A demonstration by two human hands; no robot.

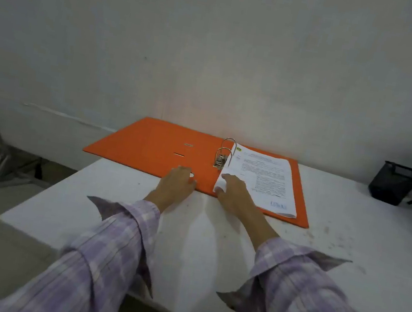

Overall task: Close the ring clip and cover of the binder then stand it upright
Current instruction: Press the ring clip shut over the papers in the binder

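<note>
Binder (152, 144), orange, lies wide open and flat at the far edge of the white tabletop (345, 258), by the wall. Its ring clip (224, 153) stands up and open, with paper (263, 181) stacked on the right side. The left hand (178, 181) rests flat and loose on the cover, and the right hand (234, 190) lies flat on the paper's near corner, gripping nothing

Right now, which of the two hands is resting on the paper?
The right hand: its fingers lie on the near corner of the paper stack. The left hand rests on the bare orange binder instead.
</note>
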